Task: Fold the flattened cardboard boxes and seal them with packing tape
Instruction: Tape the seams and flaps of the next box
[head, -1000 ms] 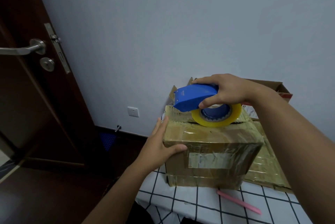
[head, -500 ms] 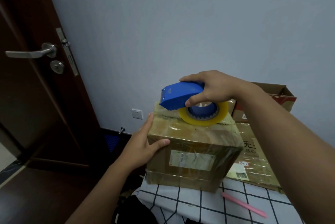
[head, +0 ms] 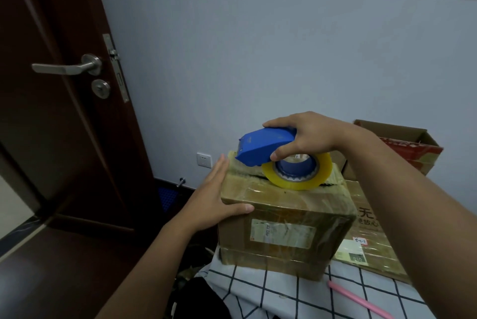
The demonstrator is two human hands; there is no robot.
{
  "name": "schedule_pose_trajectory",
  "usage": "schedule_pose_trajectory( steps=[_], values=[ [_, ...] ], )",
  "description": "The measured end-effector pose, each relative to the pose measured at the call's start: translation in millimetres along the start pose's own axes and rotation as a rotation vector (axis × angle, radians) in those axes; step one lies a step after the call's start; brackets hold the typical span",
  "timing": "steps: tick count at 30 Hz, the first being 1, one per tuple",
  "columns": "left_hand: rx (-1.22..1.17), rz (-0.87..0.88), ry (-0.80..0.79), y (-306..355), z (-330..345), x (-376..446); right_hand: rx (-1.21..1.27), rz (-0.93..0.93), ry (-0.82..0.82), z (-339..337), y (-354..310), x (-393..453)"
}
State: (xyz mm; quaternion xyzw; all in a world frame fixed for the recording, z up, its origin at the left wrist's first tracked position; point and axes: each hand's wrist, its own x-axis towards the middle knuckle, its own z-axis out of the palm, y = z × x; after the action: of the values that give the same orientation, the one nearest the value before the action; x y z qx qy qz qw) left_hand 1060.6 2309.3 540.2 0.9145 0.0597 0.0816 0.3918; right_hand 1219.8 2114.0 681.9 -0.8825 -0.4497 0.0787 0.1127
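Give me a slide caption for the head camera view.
Right hand runs blue tape dispenser across cardboard box; left hand steadies its side.

- We see the right hand (head: pixel 307 135) gripping the blue tape dispenser (head: pixel 265 147) on top of the cardboard box (head: pixel 284 225).
- The left hand (head: pixel 211 202) lies flat against the box's left side.
- The box stands on the checked counter (head: pixel 278 295), beside a pink stick (head: pixel 358 299).

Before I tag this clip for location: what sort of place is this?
Probably a room in a home, not a warehouse: a dark wooden door with lever handle, a wall socket, and a checked tablecloth under the cardboard box.
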Motion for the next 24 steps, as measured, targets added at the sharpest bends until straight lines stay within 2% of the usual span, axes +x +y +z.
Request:
schedule_pose_trajectory(
  steps=[4,7,10,15,21,24],
  values=[
    [0.052,0.063,-0.013,6.7,0.7,7.6,-0.002,0.007,-0.002,0.2,0.8,1.8],
    [0.160,0.083,0.047,8.3,5.2,11.2,-0.055,-0.010,0.008,-0.1,-2.1,2.1],
    [0.247,0.065,0.086,8.3,6.5,11.6,-0.056,-0.014,-0.007,-2.1,-2.4,0.5],
    [0.376,0.019,0.047,9.0,5.3,11.9,-0.096,-0.004,-0.067,-8.6,-0.7,-4.1],
    [0.411,0.001,0.014,11.1,5.6,12.2,-0.100,0.000,-0.083,-10.4,-1.8,-7.5],
    [0.325,-0.018,-0.015,10.3,2.5,15.1,-0.112,-0.005,-0.067,-8.0,-1.9,-8.7]
  ],
)
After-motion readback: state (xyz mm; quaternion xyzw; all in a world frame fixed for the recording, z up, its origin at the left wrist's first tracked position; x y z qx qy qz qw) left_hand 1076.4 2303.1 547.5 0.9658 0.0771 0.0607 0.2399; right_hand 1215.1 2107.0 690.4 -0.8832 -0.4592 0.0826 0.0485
